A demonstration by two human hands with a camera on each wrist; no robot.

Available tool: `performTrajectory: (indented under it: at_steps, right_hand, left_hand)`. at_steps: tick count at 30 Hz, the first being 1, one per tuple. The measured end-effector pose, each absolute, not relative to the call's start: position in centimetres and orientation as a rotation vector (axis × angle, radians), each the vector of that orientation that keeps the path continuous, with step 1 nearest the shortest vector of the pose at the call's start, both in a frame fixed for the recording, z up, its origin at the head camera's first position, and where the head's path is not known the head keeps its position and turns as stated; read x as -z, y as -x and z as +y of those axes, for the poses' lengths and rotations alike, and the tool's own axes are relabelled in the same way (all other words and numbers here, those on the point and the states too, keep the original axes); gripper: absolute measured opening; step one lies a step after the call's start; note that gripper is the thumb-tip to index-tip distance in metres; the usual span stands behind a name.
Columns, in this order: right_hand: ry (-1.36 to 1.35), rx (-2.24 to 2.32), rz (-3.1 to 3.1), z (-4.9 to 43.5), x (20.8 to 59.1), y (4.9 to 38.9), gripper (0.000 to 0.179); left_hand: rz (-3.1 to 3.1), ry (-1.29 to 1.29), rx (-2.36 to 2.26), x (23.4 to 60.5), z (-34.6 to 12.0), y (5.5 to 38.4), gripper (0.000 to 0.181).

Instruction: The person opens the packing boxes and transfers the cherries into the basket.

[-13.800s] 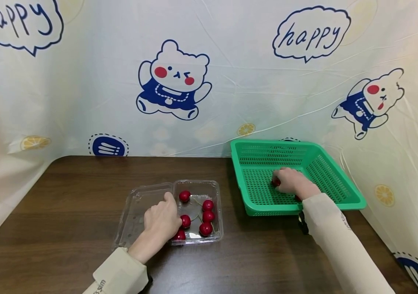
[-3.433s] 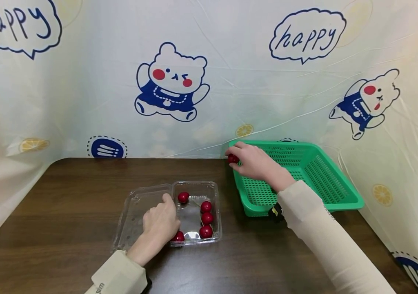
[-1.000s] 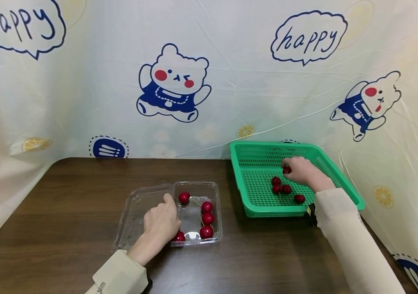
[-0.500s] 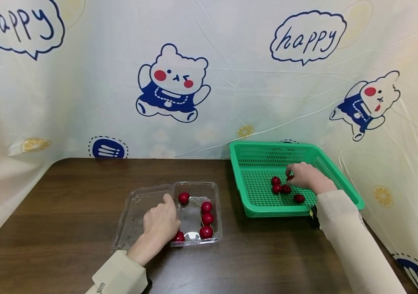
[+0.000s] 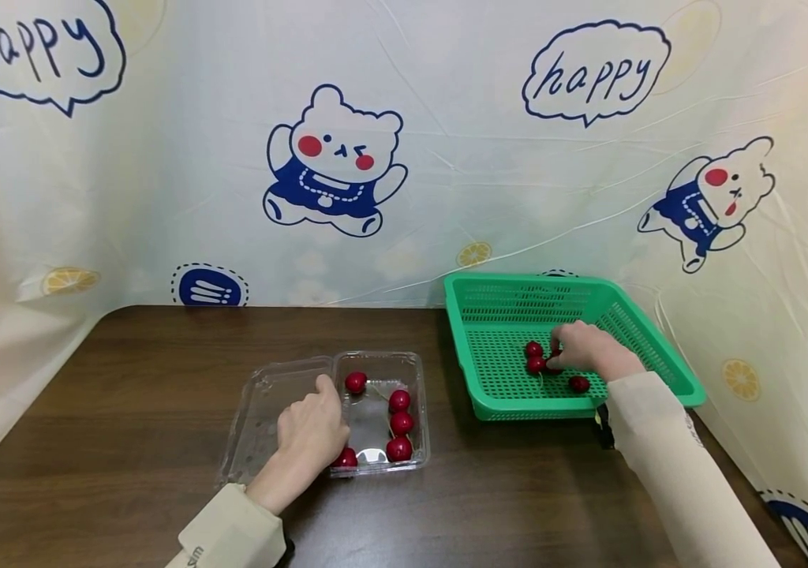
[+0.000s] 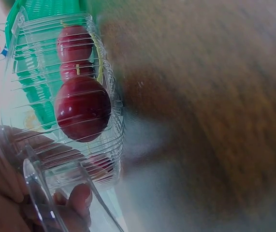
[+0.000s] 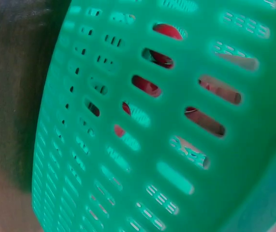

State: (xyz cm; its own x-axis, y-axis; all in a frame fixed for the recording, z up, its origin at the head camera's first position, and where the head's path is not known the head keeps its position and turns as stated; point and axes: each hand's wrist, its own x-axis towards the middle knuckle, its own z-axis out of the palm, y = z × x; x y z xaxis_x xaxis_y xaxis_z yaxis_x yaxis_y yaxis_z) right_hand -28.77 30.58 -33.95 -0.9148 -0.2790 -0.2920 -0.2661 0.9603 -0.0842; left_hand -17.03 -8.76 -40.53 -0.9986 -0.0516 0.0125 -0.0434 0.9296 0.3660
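My left hand [image 5: 312,426] grips the left side of a clear plastic clamshell box [image 5: 421,386], whose lid lies folded back to the left. Several red cherries [image 5: 400,424] with stems sit in the box, one partly covered by the hand. In the left wrist view a large cherry [image 6: 83,108] shows through the ribbed wall. Inside a green plastic basket [image 5: 478,401], my right hand [image 5: 589,349] pinches a cherry low over the floor, mostly hidden by its fingers. Beside it lie other cherries [image 5: 534,349]. Through the basket's slots, the right wrist view shows bits of cherry [image 7: 146,86].
Both containers stand on a dark wooden table [image 5: 162,379], box centre, basket right. A printed curtain [image 5: 404,260] hangs behind the table's far edge. The basket's raised wall stands between the box and the cherries in it.
A cherry has left the box since the earliest frame. The right hand carried a cherry over the basket's left edge, then lowered it toward the others. The left hand has stayed put.
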Motion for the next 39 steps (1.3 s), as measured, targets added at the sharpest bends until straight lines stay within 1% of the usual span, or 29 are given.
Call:
performTrajectory:
  at_steps: [7, 18, 39]
  right_hand:
    - [0.437, 0.044, 2.798, 30.1, 34.1, 28.5, 0.025]
    - [0.422, -0.014, 2.794, 30.3, 34.7, 28.6, 0.033]
    - [0.432, 0.021, 2.794, 30.2, 34.9, 28.5, 0.028]
  left_hand:
    - [-3.072, -0.078, 0.582, 40.5, -8.8, 17.0, 0.026]
    - [-3.071, -0.071, 0.582, 40.4, -8.8, 17.0, 0.026]
    - [-3.078, -0.076, 0.580, 40.5, -8.8, 17.0, 0.028]
